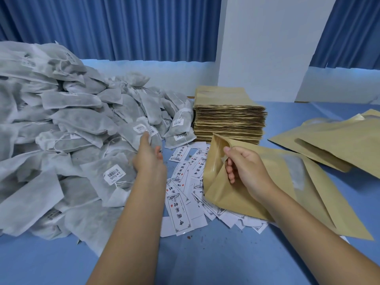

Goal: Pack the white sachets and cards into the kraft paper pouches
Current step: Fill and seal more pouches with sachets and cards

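The left hand (149, 159) is released, its fingers straight and its tips touching a labelled sachet (131, 133) at the edge of the sachet heap (61, 120), which fills the blue worktop (205, 260) from eight to eleven o'clock. The right hand (244, 167) is pinching the open mouth of a kraft pouch (222, 196) that lies over scattered cards (181, 210) at centre. The stack of flat pouches (228, 118) sits at twelve o'clock, with loose pouches (339, 145) at three.

Both forearms show bare; the left hand (149, 159) and right hand (244, 167) are bare too; nails cut short.
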A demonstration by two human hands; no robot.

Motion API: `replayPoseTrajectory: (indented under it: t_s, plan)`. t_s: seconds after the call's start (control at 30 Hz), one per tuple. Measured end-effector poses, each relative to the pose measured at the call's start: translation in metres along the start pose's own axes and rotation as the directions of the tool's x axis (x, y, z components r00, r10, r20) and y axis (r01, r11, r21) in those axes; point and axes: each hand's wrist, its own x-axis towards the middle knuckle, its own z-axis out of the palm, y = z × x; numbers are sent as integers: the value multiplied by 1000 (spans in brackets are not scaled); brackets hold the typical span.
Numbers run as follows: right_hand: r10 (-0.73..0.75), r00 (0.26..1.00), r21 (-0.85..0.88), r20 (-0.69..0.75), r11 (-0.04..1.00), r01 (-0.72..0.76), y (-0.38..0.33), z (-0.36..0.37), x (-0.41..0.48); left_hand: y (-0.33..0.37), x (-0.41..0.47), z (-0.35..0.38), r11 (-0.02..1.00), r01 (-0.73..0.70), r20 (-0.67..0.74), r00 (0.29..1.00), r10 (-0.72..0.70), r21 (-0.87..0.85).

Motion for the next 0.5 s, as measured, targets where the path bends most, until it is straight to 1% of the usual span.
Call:
replayPoseTrajectory:
  t_s: [0.07, 0.13, 0.2, 0.27, 0.33, 0.4, 0.43, 0.47, 0.5]
  plan:
    - [-1, 1000, -6, 6, 1000, 1, 0, 0, 0, 2, 2, -2, 996, 21, 23, 1000, -19, -85]
    - [-5, 1000, -9, 10, 1000, 5, 1, -1, 0, 3, 5, -4, 992, 18, 3, 1000, -18, -128]
    - [-9, 1000, -7, 12, 1000, 9, 1, -1, 0, 2, 5, -4, 994, 20, -27, 999, -23, -112]
    - [-10, 1000, -5, 13, 1000, 11, 1, -1, 0, 2, 3, -4, 997, 28, -13, 999, -29, -73]
    - [-10, 1000, -4, 6, 1000, 10, 0, -1, 0, 2, 0, -2, 1000, 16, 66, 998, -15, -13]
    - [-8, 1000, 6, -5, 1000, 8, 0, -1, 0, 4, -4, 1, 995, -43, 197, 980, 25, 88]
    - [-7, 1000, 16, -10, 1000, 7, -1, -1, 0, 6, -5, 3, 987, -69, 276, 961, 27, 143]
    - [-6, 1000, 26, -15, 1000, 7, -1, -2, 0, 8, -7, 5, 979, -69, 363, 932, -5, 191]
    - [-7, 1000, 36, -21, 999, 8, -2, -2, -1, 9, -10, 6, 969, -52, 453, 889, -65, 241]
